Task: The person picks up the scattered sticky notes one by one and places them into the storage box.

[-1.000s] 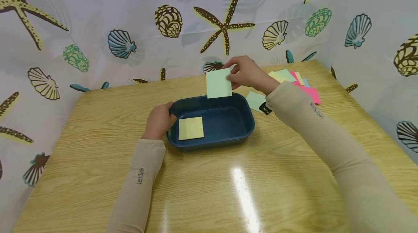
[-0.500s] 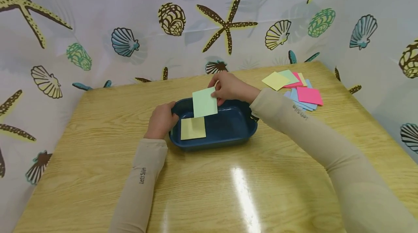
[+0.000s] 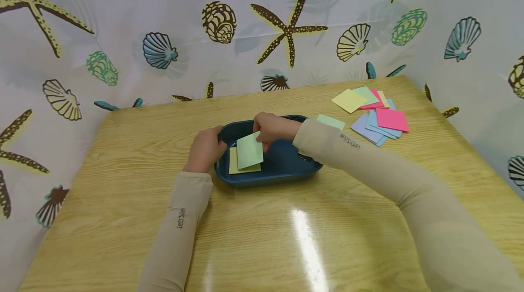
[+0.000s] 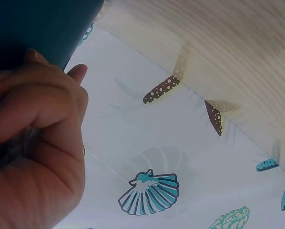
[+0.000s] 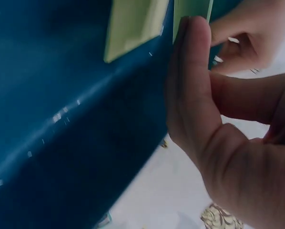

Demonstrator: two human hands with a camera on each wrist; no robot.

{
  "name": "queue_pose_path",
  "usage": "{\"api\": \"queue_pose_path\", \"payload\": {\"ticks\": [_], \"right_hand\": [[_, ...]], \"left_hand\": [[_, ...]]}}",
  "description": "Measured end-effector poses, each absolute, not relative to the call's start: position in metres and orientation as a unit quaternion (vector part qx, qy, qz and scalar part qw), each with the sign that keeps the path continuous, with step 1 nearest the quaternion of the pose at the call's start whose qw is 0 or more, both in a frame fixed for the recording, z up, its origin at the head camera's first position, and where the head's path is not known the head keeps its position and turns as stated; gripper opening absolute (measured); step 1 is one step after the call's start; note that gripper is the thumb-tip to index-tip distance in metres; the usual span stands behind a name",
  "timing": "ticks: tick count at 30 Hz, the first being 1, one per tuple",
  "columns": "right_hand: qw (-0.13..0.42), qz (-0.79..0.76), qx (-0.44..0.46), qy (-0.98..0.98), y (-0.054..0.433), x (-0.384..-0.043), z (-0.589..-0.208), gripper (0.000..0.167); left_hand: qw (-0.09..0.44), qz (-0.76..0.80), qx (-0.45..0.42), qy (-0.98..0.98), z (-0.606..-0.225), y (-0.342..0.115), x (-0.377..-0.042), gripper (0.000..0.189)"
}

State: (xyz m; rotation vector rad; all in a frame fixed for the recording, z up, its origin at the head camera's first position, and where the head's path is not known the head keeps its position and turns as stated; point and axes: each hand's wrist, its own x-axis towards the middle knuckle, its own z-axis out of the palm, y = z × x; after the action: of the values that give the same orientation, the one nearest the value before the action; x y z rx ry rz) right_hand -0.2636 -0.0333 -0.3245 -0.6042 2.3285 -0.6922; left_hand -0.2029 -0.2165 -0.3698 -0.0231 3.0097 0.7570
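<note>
A dark blue oblong tub (image 3: 268, 181) stands on the wooden table. My left hand (image 3: 204, 148) grips its left end, thumb over the rim; in the left wrist view the curled fingers lie against the tub's wall (image 4: 42, 28). Inside the tub, my right hand (image 3: 272, 129) pinches a pale green sticky note pad (image 3: 249, 152) by its right edge. That pad is tilted over a yellow sticky note pad (image 3: 233, 163) on the tub's floor, covering much of it. The right wrist view shows the green pad (image 5: 192, 7) between thumb and fingers, with the yellow pad (image 5: 133, 28) beside it.
Right of the tub lies a loose group of sticky notes: yellow (image 3: 349, 101), pink (image 3: 392, 119), lavender (image 3: 365, 129), and some blue and green. Another pale green note (image 3: 331, 121) lies behind my right sleeve. A shell-patterned cloth (image 3: 229, 64) hangs along the table's back edge.
My right hand has carried the green pad left and down, from above the tub's back rim to over the yellow pad inside. My left hand keeps its grip on the tub.
</note>
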Motion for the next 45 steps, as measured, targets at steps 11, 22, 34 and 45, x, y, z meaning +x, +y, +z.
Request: {"api": "queue_pose_path", "payload": {"ticks": [11,22,34,45], "right_hand": [[0.365,-0.303,-0.201,0.857,-0.043,-0.265,-0.331,0.025],[0.370,-0.287,-0.181,0.865,-0.051,-0.270,-0.346,0.026],[0.350,-0.132,-0.199,0.906,-0.063,-0.275,-0.353,0.031],[0.351,-0.141,-0.196,0.905,-0.069,-0.272,-0.355,0.034]], "left_hand": [[0.024,0.246,-0.006,0.969,-0.369,-0.214,-0.203,0.053],[0.022,0.239,-0.004,0.971,-0.369,-0.213,-0.204,0.052],[0.028,0.233,-0.008,0.972,-0.366,-0.214,-0.203,0.052],[0.040,0.236,-0.015,0.971,-0.367,-0.215,-0.203,0.053]]}}
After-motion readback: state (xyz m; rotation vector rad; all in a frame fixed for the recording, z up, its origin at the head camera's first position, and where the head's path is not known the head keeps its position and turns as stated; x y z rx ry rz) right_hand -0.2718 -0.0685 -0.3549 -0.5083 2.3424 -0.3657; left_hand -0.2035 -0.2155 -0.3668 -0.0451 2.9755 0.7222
